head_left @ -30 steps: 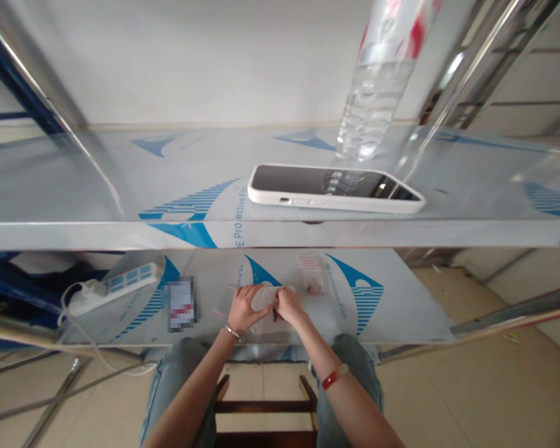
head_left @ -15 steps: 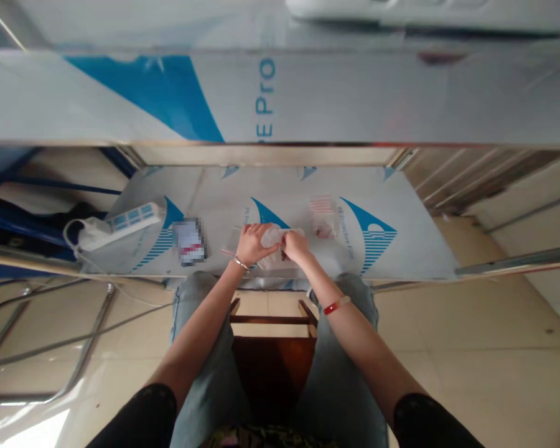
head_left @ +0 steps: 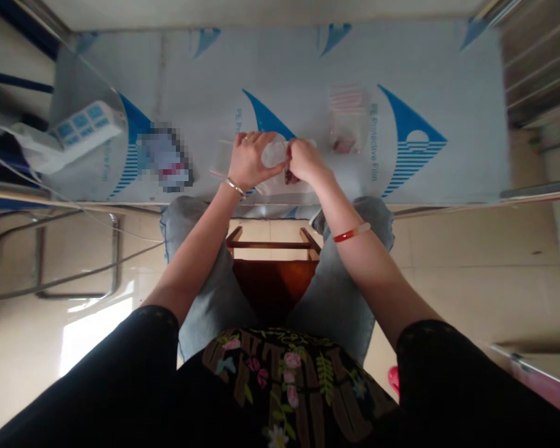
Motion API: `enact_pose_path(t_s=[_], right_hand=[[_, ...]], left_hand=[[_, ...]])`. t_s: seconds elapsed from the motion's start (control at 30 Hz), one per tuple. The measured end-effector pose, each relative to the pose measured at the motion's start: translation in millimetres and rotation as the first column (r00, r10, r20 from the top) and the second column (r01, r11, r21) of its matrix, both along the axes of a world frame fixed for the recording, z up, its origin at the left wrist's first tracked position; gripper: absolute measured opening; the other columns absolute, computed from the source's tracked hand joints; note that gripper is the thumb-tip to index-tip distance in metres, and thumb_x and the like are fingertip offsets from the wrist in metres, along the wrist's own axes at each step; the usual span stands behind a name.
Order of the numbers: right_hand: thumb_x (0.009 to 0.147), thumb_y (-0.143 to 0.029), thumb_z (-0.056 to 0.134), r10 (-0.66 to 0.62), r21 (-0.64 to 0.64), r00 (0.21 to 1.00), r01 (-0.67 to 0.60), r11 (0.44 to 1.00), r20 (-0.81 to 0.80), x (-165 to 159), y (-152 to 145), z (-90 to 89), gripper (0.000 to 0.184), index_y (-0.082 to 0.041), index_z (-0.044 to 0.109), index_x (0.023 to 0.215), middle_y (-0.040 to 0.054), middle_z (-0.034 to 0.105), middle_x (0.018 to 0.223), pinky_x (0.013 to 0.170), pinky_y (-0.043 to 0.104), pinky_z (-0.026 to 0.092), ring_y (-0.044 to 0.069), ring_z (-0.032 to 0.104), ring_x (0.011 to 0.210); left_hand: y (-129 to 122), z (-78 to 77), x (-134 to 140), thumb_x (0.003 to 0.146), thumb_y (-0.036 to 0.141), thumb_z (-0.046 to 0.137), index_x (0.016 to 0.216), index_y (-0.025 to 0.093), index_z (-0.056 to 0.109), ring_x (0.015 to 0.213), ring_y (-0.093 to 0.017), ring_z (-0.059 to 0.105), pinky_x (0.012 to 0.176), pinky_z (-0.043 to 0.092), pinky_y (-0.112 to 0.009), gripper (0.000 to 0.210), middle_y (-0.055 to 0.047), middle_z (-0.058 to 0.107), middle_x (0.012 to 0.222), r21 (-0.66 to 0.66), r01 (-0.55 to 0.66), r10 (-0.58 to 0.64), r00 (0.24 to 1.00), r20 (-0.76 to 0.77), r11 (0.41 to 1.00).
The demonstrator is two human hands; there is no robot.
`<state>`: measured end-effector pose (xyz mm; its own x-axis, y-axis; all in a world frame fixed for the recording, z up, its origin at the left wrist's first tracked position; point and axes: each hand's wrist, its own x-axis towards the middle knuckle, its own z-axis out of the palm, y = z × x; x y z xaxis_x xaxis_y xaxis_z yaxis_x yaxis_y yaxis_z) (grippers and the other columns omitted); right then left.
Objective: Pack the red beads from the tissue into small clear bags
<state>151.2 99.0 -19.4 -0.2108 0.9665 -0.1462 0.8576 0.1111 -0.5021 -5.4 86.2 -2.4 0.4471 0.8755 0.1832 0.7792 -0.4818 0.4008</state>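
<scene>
My left hand curves its thumb and fingers round a pale, see-through round piece, whose exact kind I cannot make out. Against its right side, my right hand has its fingers pinched together, with a small dark reddish piece showing just below them. Both hands are close together over the film-covered low surface. Under them lies clear plastic, partly hidden by the fingers. A clear plastic bag with red stripes lies to the right, with something dark red at its bottom.
A phone-like item, blurred out, lies left of my hands. Farther left is a white power strip with a plug and a trailing cable. My knees are against the surface's front edge, and a brown wooden stool shows between my legs.
The view has tilted downward, so the upper shelf is out of sight and my lap shows more. Both hands remain together at the round see-through piece.
</scene>
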Motion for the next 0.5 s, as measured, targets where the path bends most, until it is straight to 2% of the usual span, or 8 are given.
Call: enact_pose_path(t_s=[0.03, 0.17, 0.2, 0.3, 0.4, 0.5], right_hand=[[0.091, -0.019, 0.042, -0.009, -0.016, 0.999, 0.01, 1.0, 0.039, 0, -1, 2.5, 0.02, -0.007, 0.054, 0.102, 0.015, 0.062, 0.101, 0.092, 0.038, 0.04, 0.023, 0.057, 0.105], [0.087, -0.008, 0.043, -0.018, -0.011, 0.99, 0.02, 1.0, 0.143, -1, -3, 17.3, 0.017, -0.009, 0.053, 0.1, 0.0131, 0.062, 0.105, 0.092, 0.039, 0.04, 0.023, 0.056, 0.107], [0.087, -0.007, 0.042, -0.013, -0.001, 0.989, 0.013, 1.0, 0.148, -1, -4, 20.2, 0.017, -0.007, 0.052, 0.101, 0.0138, 0.061, 0.106, 0.091, 0.039, 0.041, 0.023, 0.056, 0.107], [0.089, -0.007, 0.04, -0.022, 0.034, 0.992, 0.018, 0.999, 0.128, 1, -5, 25.4, 0.019, -0.002, 0.049, 0.105, 0.0169, 0.06, 0.111, 0.089, 0.039, 0.041, 0.024, 0.054, 0.108], [0.091, -0.009, 0.038, -0.033, 0.043, 0.995, 0.029, 0.999, 0.094, 4, -4, 27.0, 0.021, -0.001, 0.048, 0.108, 0.0171, 0.057, 0.115, 0.092, 0.039, 0.038, 0.023, 0.051, 0.112], [0.092, -0.01, 0.034, -0.03, 0.03, 0.998, 0.028, 0.999, 0.048, 5, -2, 27.4, 0.022, -0.002, 0.047, 0.109, 0.016, 0.055, 0.118, 0.097, 0.038, 0.035, 0.021, 0.048, 0.114]], left_hand=[[0, 0.6, 1, 0.075, 0.06, 0.052, 0.121, 0.008, 0.045, 0.113, -0.029, 0.046, 0.098, 0.025, -0.053, 0.069, -0.009, 0.054, 0.114, -0.011, -0.005, 0.004, 1.0, -0.018, 1.0], [0, 3.2, 2, 0.071, 0.055, 0.061, 0.121, 0.02, 0.045, 0.107, -0.023, 0.047, 0.098, 0.031, -0.046, 0.063, -0.003, 0.057, 0.114, -0.017, -0.018, 0.016, 0.995, -0.103, 1.0], [1, 3.7, 2, 0.072, 0.055, 0.061, 0.121, 0.019, 0.046, 0.107, -0.023, 0.047, 0.098, 0.031, -0.047, 0.062, -0.003, 0.057, 0.113, -0.016, -0.011, 0.009, 0.994, -0.113, 1.0], [1, 4.9, 1, 0.072, 0.062, 0.058, 0.119, 0.016, 0.045, 0.107, -0.023, 0.045, 0.1, 0.029, -0.049, 0.067, -0.003, 0.055, 0.114, -0.059, 0.008, -0.015, 0.993, -0.114, 0.998], [2, 6.1, 0, 0.071, 0.066, 0.055, 0.118, 0.02, 0.042, 0.108, -0.022, 0.043, 0.104, 0.026, -0.049, 0.067, -0.001, 0.054, 0.117, -0.115, 0.003, -0.016, 0.993, -0.118, 0.993], [1, 7.6, 0, 0.072, 0.064, 0.055, 0.119, 0.026, 0.041, 0.111, -0.023, 0.044, 0.104, 0.028, -0.051, 0.063, 0.001, 0.053, 0.116, -0.101, -0.007, -0.007, 0.99, -0.143, 0.995]])
